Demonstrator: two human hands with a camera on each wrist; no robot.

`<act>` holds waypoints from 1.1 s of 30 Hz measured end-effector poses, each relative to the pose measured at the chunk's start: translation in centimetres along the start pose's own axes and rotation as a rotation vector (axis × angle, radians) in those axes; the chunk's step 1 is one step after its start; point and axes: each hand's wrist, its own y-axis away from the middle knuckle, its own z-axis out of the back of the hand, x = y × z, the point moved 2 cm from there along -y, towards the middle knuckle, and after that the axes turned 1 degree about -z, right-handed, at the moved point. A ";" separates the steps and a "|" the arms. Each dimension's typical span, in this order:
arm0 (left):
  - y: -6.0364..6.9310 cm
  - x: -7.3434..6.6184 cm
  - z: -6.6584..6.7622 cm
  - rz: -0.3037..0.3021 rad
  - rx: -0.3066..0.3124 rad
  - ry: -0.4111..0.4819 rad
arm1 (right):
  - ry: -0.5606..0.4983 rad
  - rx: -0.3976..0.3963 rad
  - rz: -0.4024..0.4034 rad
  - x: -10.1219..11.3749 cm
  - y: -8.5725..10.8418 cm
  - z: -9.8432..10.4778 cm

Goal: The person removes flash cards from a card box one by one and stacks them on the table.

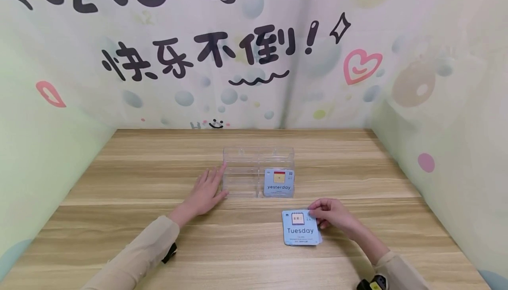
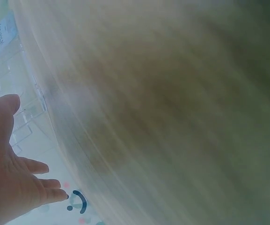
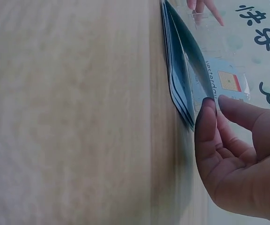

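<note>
A clear plastic rack [image 1: 241, 180] with compartments stands on the table, and a blue "yesterday" card [image 1: 279, 183] sits in its lower right compartment. My left hand [image 1: 204, 193] lies at the rack's left side, fingers spread and mostly straight; the index fingertip and thumb reach its edge. In front of the rack, a small stack of blue cards lies on the table, topped by the "Tuesday" card [image 1: 300, 231]. My right hand [image 1: 335, 216] pinches that top card at its upper right corner. In the right wrist view the pinched card [image 3: 191, 44] bends up from the stack [image 3: 177, 84].
The wood-grain table [image 1: 119, 219] meets a printed backdrop [image 1: 178, 113] behind the rack. Pale side walls [image 1: 456, 127] bound it left and right. A dark wrist device [image 1: 373, 282] shows at the right sleeve.
</note>
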 end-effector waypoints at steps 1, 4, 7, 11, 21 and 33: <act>0.0 0.0 0.0 0.000 0.001 -0.001 | 0.012 -0.009 0.001 0.1 0.1 -0.1; 0.0 0.0 0.0 0.000 0.000 -0.002 | 0.058 -0.029 0.023 0.2 0.1 -0.2; 0.0 0.0 0.1 0.000 -0.001 -0.001 | 0.100 -0.056 0.039 0.4 0.2 -0.4; 0.0 0.0 0.0 -0.001 -0.001 0.000 | 0.150 -0.083 0.052 0.4 0.2 -0.5; 0.1 -0.1 0.0 -0.007 -0.004 -0.002 | 0.222 -0.107 0.079 0.9 0.7 -0.7; 0.0 0.0 0.0 -0.004 0.004 0.009 | 0.299 -0.151 0.147 2.0 1.4 -0.1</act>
